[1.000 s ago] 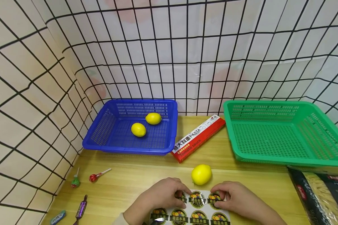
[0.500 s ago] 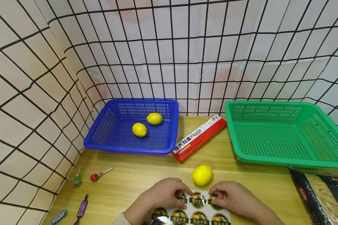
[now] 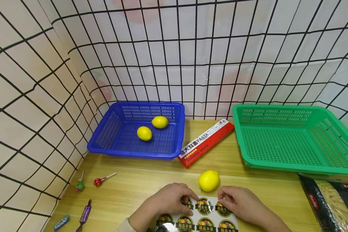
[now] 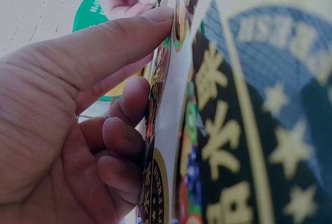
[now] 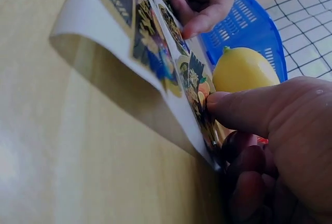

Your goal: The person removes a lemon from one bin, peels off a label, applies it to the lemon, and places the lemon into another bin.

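Observation:
A white sheet of round fruit stickers [image 3: 204, 222] lies at the table's front edge, raised off the wood on its near side in the right wrist view. My left hand [image 3: 174, 199] holds its left part, thumb tip [image 4: 161, 14] over the sheet and the other fingers curled against it. At the sheet's upper right corner my right hand [image 3: 243, 204] pinches with thumb [image 5: 228, 107] and fingers beside a sticker [image 3: 222, 209]; whether that sticker is lifted I cannot tell. A yellow lemon [image 3: 208, 180] rests just beyond the sheet, between both hands.
A blue basket [image 3: 104, 148] with two lemons [image 3: 144, 133] stands back left, a green basket [image 3: 281, 141] back right. Between them lies a red pasta box [image 3: 207, 143]. Lollipops [image 3: 98, 182] and wrapped candies [image 3: 85, 214] lie left, a pasta bag [image 3: 330, 203] right. A wire grid stands behind.
My right hand's fingertips have shifted slightly right along the sheet's corner, baring more of the corner sticker. The left hand stays on the sheet. The head view has turned slightly left.

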Demonstrator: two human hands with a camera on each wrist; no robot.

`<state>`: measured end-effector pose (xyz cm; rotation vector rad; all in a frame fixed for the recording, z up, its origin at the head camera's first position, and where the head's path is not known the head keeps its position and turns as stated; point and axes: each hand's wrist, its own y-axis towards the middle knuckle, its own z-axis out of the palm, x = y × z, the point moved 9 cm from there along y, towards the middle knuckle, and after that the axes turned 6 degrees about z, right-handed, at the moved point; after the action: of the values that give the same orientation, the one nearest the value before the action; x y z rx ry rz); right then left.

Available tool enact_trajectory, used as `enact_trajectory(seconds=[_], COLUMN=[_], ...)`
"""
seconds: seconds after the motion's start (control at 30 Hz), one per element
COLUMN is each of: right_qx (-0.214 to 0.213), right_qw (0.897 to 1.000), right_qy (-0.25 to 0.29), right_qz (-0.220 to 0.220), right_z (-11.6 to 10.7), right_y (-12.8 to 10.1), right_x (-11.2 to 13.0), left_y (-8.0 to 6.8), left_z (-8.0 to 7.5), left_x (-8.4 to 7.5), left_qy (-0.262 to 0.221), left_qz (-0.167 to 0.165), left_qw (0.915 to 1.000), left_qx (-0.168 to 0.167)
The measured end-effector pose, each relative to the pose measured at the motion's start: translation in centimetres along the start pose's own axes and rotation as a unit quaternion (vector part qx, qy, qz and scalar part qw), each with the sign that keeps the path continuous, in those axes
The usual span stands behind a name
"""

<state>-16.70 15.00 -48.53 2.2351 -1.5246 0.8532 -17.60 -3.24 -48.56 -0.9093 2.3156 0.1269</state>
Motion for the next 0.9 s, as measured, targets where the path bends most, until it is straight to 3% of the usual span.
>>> enact_trajectory(seconds=[0.13,0.23,0.37,0.5,0.63,0.9], right_qx=[0.017,0.050,0.098,0.117,0.119,0.138], right_qw=[1.000,0.997,0.985,0.973,0.958,0.908], right_qy=[0.018,0.063,0.141,0.198,0.262,0.396], right_qz=[-0.011,-0.013,-0.001,0.009,-0.001,-0.005], right_z=[0.0,0.0,0.0,-0.1,-0.1,0.6], right_y=[-0.2,-0.4,-0.5,-0.6,-0.6,-0.3], right_x=[0.1,-0.1,-0.6,-0.6,0.1,1.8], left_y=[0.0,0.0,0.1,0.1,0.3,0.3], left_z=[0.0,0.0,0.1,0.1,0.1,0.1], left_x=[0.0,0.0,0.1,0.2,0.1,-0.1], left_qy=[-0.002,-0.006,-0.007,-0.007,-0.002,-0.007], left_qz=[0.000,-0.002,-0.002,0.000,0.007,0.022], left_qw=[1.0000,1.0000,1.0000,1.0000,1.0000,0.9997], left_qx=[0.001,0.002,0.004,0.003,0.001,-0.008])
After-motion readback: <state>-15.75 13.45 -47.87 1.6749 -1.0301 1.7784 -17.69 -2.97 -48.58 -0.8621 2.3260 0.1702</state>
